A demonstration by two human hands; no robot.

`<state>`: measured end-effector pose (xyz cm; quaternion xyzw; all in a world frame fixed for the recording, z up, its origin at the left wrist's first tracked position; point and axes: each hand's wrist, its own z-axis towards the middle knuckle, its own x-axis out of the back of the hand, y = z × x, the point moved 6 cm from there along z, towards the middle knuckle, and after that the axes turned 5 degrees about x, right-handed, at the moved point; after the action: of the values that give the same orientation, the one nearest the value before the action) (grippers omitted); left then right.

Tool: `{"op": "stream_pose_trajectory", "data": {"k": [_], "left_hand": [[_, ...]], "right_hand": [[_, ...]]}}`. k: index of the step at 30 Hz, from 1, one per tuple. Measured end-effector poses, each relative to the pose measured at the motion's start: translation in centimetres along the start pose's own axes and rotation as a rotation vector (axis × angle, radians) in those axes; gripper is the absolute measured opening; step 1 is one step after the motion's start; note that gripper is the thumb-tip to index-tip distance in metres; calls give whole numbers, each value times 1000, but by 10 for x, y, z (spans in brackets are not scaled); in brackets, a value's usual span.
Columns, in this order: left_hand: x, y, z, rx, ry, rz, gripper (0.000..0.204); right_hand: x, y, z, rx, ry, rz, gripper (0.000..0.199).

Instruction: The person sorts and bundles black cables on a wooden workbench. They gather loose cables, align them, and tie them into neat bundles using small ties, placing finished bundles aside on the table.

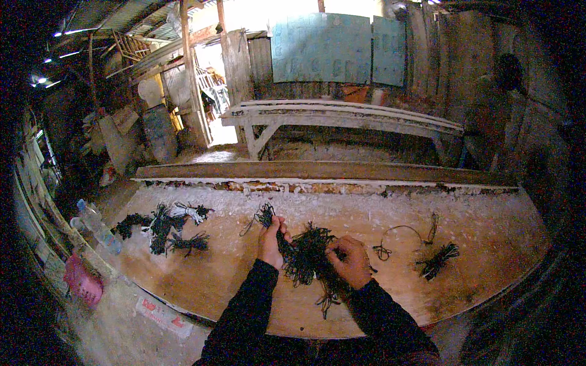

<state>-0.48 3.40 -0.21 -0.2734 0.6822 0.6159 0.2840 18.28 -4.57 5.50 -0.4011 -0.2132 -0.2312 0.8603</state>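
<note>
A tangle of dark seaweed strands (307, 256) lies on the wide wooden work table (232, 274) right in front of me. My left hand (271, 241) grips a bunch of those strands, whose frayed tip (265, 215) sticks up beyond my fist. My right hand (350, 260) pinches into the right side of the same tangle. Both forearms wear dark sleeves and enter from the lower edge.
Several tied dark bundles (163, 227) lie at the table's left, one with a white part. A small bundle (437, 260) and a loose looped cord (397, 235) lie right. A plastic bottle (97, 227) and a pink object (82, 282) sit at the left edge. A white bench (342, 116) stands behind.
</note>
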Motion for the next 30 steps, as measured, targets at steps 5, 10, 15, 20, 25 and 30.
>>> {"op": "stream_pose_trajectory", "data": {"k": [5,10,15,20,25,30], "left_hand": [[-3,-2,-3,7,-32,22,25],[-7,-13,-2,99,-115,30,25],[-23,-34,-12,151,-216,265,30],[-36,-48,-29,168,-291,420,31],[-29,-46,-25,278,-168,307,25],[-32,-43,-22,266,-260,105,23]], "right_hand": [[19,-1,-3,-46,314,216,9],[28,-15,-1,-35,374,210,8],[24,-28,-1,123,324,-35,9],[11,-32,-3,232,207,-135,12],[-1,-35,-3,227,44,-162,14],[-4,-33,-3,185,-11,-155,15]]}}
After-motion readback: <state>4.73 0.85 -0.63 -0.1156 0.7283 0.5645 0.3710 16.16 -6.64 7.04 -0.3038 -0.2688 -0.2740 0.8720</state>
